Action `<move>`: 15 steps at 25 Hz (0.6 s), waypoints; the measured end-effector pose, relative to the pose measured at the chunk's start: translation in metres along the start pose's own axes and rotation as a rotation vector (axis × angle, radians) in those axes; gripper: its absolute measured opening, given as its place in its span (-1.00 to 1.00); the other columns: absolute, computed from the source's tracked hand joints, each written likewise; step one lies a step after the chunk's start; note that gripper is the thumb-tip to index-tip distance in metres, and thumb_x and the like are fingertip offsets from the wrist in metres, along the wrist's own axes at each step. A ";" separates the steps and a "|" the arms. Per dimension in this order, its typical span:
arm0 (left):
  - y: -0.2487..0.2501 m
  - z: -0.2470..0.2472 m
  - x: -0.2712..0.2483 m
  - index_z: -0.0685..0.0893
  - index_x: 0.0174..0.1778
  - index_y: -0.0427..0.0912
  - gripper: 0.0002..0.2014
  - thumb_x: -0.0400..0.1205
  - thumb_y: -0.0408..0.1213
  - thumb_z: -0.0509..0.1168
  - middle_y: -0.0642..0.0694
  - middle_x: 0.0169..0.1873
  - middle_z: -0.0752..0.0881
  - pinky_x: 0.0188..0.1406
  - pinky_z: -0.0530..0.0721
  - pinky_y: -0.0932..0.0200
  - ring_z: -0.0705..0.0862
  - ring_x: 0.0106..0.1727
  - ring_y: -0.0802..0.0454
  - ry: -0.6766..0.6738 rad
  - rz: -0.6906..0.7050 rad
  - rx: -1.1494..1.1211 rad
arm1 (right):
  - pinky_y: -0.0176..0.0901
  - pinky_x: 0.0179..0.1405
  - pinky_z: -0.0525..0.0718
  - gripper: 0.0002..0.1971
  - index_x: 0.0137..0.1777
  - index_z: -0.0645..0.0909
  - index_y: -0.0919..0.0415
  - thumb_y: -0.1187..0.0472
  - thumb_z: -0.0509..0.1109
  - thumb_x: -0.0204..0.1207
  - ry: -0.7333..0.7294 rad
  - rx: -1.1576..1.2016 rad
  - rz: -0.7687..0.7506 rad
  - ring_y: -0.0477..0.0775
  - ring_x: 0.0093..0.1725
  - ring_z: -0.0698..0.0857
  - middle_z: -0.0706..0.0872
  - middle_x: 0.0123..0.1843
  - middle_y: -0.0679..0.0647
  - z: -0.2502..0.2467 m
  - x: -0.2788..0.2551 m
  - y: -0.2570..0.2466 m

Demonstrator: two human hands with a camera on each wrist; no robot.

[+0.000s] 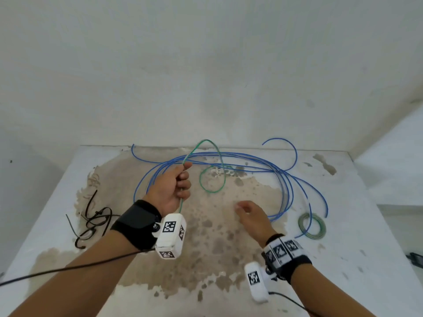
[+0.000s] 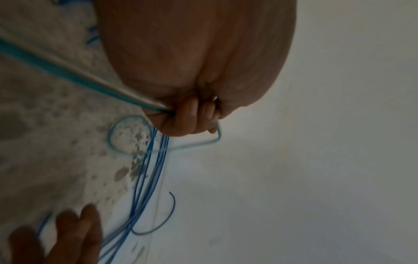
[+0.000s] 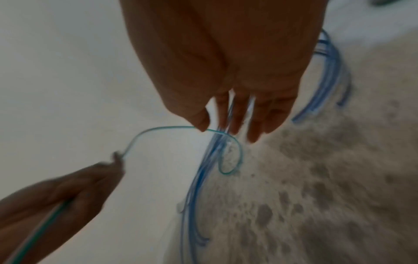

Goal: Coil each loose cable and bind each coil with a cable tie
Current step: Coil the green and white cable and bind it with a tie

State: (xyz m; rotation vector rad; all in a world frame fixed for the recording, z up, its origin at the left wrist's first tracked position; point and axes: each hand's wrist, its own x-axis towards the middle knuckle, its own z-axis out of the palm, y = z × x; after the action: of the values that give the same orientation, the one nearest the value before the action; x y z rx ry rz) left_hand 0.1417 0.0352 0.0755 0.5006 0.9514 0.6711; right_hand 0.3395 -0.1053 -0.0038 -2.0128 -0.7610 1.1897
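Item: green cable (image 1: 211, 177), loose, one loop lying on the desk (image 1: 357, 186), the rest rising to my left hand (image 1: 170, 191), whose fingers are curled tight round it.

Item: right hand (image 1: 251, 216), fingers straight and spread, empty, hovering low over the desk near the green loop.

Item: blue cable (image 1: 229, 156), sprawled in wide slack loops across the far desk, uncoiled.

Item: small greenish coil (image 1: 312, 225), wound, at the right (whether it is tied I cannot tell).

Item: black cable ties (image 1: 93, 220), heaped at left.

Step in hand, as I judge it: starting to coil the green cable. Next, my right hand should catch the slack and feed even turns into my left.
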 end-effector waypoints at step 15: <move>-0.037 0.112 -0.050 0.61 0.06 -0.22 -0.79 0.84 -0.31 0.07 -0.08 -0.21 0.63 0.09 0.76 -0.03 0.74 -0.28 0.02 -0.120 0.026 -0.242 | -0.40 -0.19 0.50 -0.89 -0.10 0.62 -0.24 0.00 0.44 0.66 0.125 -0.137 -0.629 -0.11 -0.18 0.61 0.66 -0.11 -0.13 -0.060 -0.091 -0.044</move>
State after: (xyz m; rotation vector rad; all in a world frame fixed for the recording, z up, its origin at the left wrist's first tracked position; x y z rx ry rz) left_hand 0.2291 -0.0373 0.1354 0.3352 0.7400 0.7596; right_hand 0.3495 -0.1621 0.0986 -1.7282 -1.3120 0.6537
